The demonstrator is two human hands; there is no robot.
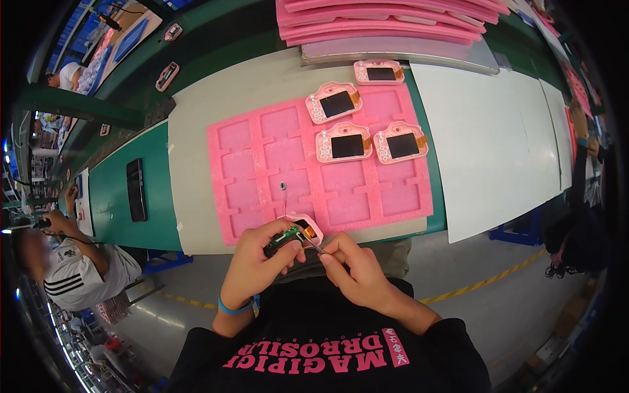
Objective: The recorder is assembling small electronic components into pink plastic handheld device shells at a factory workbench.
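Observation:
My left hand (252, 259) is closed round a green circuit board (285, 238), close above the near edge of the pink foam tray (265, 164). A pink camera shell (308, 224) with an orange ribbon lies beside the board, partly hidden by my fingers. My right hand (357, 267) pinches a pair of thin metal tweezers (315, 246), tips at the board's right side; the fingers hide part of them. From the board a thin wire runs up to a small round part (283, 186) resting on the tray.
Several pink camera halves with dark screens, such as one camera half (344, 145), sit at the tray's right. Pink foam sheets (386, 23) are stacked at the back. A black phone (136, 190) lies on the green mat at left. A co-worker (85, 268) sits at left.

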